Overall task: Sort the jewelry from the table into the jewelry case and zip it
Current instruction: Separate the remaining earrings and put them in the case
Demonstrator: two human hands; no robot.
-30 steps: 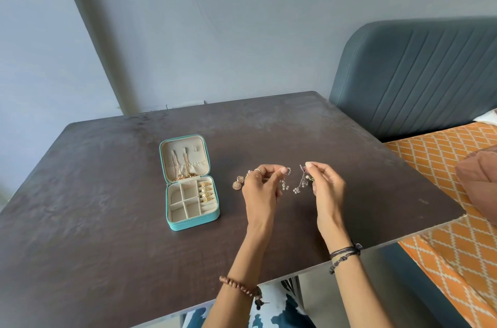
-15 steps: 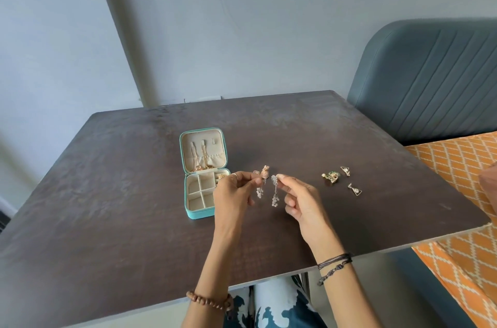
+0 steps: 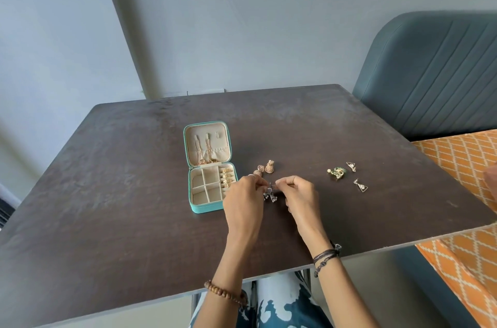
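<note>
A teal jewelry case [image 3: 207, 208] lies open on the dark table [image 3: 113, 206], gold chains in its lid and gold rings in its right slots. Just right of the case, my left hand [image 3: 243, 205] and my right hand [image 3: 301, 200] meet, both pinching a pair of silver dangling earrings [image 3: 269, 192] that hang between the fingertips above the table. Behind my hands lie two gold bell-shaped earrings [image 3: 265, 167]. Farther right lie a green and gold brooch [image 3: 337, 173] and two triangular earrings [image 3: 361, 186].
A blue-grey padded headboard [image 3: 435, 75] and an orange patterned bedspread [image 3: 462, 163] stand to the right of the table. A grey wall rises behind it. My patterned trousers show below the table's near edge.
My hands have drawn together, so the silver earrings now hang in one cluster between them. The view has shifted, which puts the case and table nearer the middle.
</note>
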